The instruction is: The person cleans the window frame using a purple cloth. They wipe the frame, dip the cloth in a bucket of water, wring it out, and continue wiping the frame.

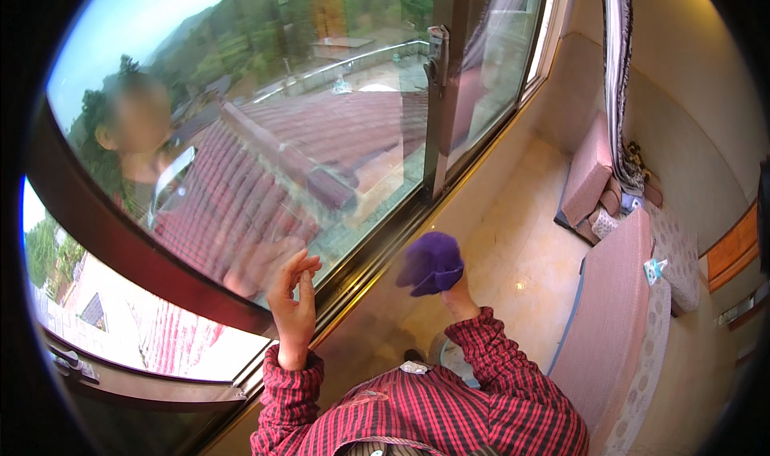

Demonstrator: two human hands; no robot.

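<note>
My right hand (461, 299) grips a bunched purple cloth (432, 263), which hides most of its fingers. The cloth is held up in front of the wall below the window, and its left edge is blurred. My left hand (293, 302) is raised beside the lower edge of the sliding window pane (289, 173). Its fingers are loosely bent and hold nothing; whether they touch the glass I cannot tell. A faint reflection of a person shows in the pane. Below the pane runs the metal window track (361, 269).
A window latch (437, 56) sits on the upright frame. To the left, an opening shows tiled roofs outside. A pink sofa (607, 293) stands on the right, with a tissue pack (654, 271) on it. A curtain (618, 83) hangs beyond. A bucket (455, 357) is partly hidden by my right sleeve.
</note>
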